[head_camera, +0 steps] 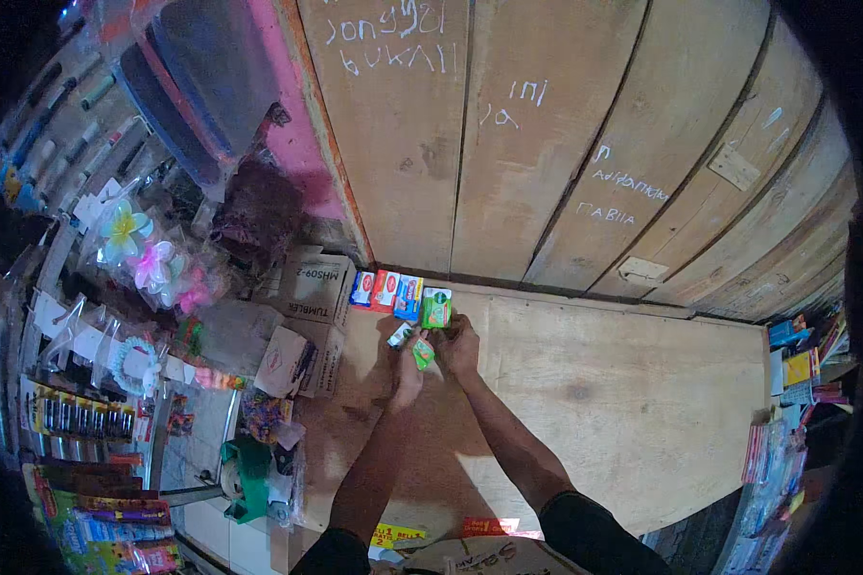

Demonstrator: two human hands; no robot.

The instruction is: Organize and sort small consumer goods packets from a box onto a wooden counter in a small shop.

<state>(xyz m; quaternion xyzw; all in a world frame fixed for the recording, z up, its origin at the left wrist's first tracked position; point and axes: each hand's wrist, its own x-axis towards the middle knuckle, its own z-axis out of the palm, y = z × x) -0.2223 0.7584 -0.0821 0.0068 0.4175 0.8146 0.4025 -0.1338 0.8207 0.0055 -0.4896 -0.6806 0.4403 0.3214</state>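
Note:
My left hand (407,365) holds a small green packet (423,353) and a small white-and-dark packet (400,335) among its fingers. Against the lower right edge of a green-and-white packet (437,307), the fingers of my right hand (462,343) are curled. That packet stands at the right end of a short row by the wall. To its left are a blue-and-white packet (408,296), a red-and-white packet (385,290) and a dark blue packet (362,288). They look like wrapped soap bars. All rest on a pale plywood tabletop (590,388).
Cardboard boxes (313,287) stack up left of the row. Behind rises a plank wall (532,158) with chalk-like writing. Hanging goods, including flower hair clips (126,230), crowd the left. A green tape dispenser (247,478) sits lower left; stacked books or packets (773,453) line the right.

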